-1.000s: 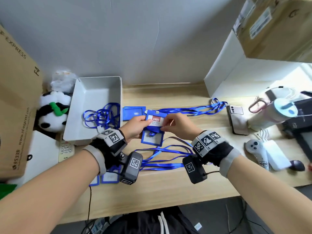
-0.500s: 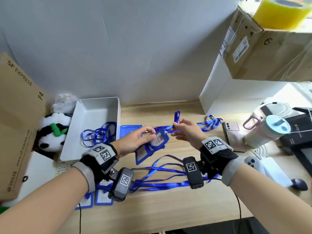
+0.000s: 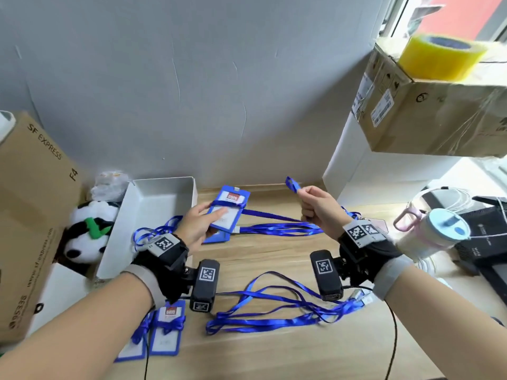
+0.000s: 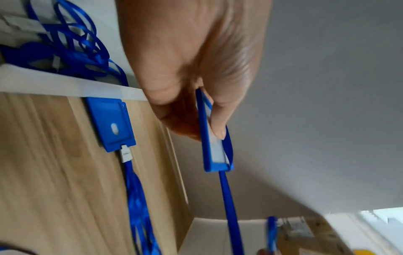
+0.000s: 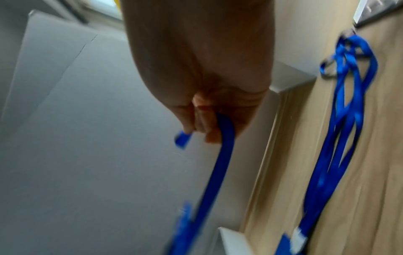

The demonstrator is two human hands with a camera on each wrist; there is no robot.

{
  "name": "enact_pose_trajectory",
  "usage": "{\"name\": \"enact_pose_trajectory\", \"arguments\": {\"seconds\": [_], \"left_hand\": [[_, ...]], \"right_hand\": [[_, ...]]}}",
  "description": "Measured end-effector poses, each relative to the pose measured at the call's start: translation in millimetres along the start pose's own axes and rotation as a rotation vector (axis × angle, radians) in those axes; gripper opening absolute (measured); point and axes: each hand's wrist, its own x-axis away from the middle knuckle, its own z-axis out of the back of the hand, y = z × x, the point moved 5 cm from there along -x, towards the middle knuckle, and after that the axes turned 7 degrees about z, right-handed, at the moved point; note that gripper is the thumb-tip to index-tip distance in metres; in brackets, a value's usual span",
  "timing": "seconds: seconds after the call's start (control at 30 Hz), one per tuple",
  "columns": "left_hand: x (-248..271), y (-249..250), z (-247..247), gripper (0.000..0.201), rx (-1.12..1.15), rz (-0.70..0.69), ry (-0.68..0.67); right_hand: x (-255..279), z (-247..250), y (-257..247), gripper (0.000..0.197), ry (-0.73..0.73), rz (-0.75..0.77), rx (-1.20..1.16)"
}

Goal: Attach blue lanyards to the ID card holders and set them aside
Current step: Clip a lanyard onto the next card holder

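A person's left hand (image 3: 196, 229) holds a blue ID card holder (image 3: 227, 208) above the wooden worktop (image 3: 274, 253), its grip pinching the holder's lower half between thumb and fingers (image 4: 220, 119), just right of the white tray (image 3: 162, 207). The right hand (image 3: 319, 208), raised well to the right of the tray, has its grip curled tight around a blue lanyard (image 3: 270, 215); a short loop of strap sticks up from the fist, and the rest runs taut back to the held card holder, where the strap crosses its face below the red label. The right wrist view is blurred but shows the strap (image 5: 216, 163) passing through the curled fingers (image 5: 202, 120).

On the worktop just right of the tray lies another blue card holder (image 4: 110, 124), face down, with a white clip and a bundle of lanyards (image 3: 277, 230) trailing away from it. More lanyards (image 3: 153, 234) spill over the tray's near edge. Nearer the person than the tray, two card holders with straps wrapped round them (image 3: 162, 335) lie side by side, and a loose tangle of lanyards (image 3: 274, 308) spreads to their right. A panda plush (image 3: 87, 234) sits left of the tray beside a cardboard box (image 3: 30, 204). Far right of the tray stand a lidded cup (image 3: 436, 234) and, higher, a box bearing a roll of yellow tape (image 3: 439, 56).
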Motion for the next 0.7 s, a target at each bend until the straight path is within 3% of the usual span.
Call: {"name": "enact_pose_trajectory", "arguments": {"seconds": [0.1, 0.17, 0.27, 0.33, 0.4, 0.53, 0.6, 0.7], "left_hand": [[-0.3, 16.2, -5.0, 0.015, 0.033, -0.046, -0.033], [1.7, 24.5, -11.5, 0.016, 0.038, -0.057, -0.088], [6.2, 32.5, -22.7, 0.021, -0.043, -0.062, -0.178], [11.0, 36.6, -31.3, 0.010, -0.137, -0.087, -0.236], [15.5, 40.8, -38.9, 0.006, -0.241, -0.121, -0.263], [15.2, 48.6, -37.7, 0.021, -0.417, -0.203, -0.231], [12.7, 50.1, -32.9, 0.027, -0.445, -0.234, -0.182], [11.5, 53.0, -27.4, 0.021, -0.445, -0.279, -0.107]], "right_hand": [[-1.6, 5.2, 12.4, 0.026, -0.098, -0.089, 0.482], [1.1, 4.8, 13.0, 0.013, -0.112, -0.117, 0.734], [3.4, -8.9, 8.1, 0.041, -0.181, -0.116, 0.599], [6.2, -28.2, 0.0, 0.046, -0.293, -0.106, 0.356], [4.0, -44.5, -7.9, 0.049, -0.400, -0.061, 0.275], [4.3, -65.5, -16.3, 0.056, -0.491, -0.087, 0.342], [5.5, -70.0, -13.5, 0.052, -0.508, -0.110, 0.422], [2.3, -72.0, -3.2, 0.038, -0.527, -0.074, 0.538]]}}
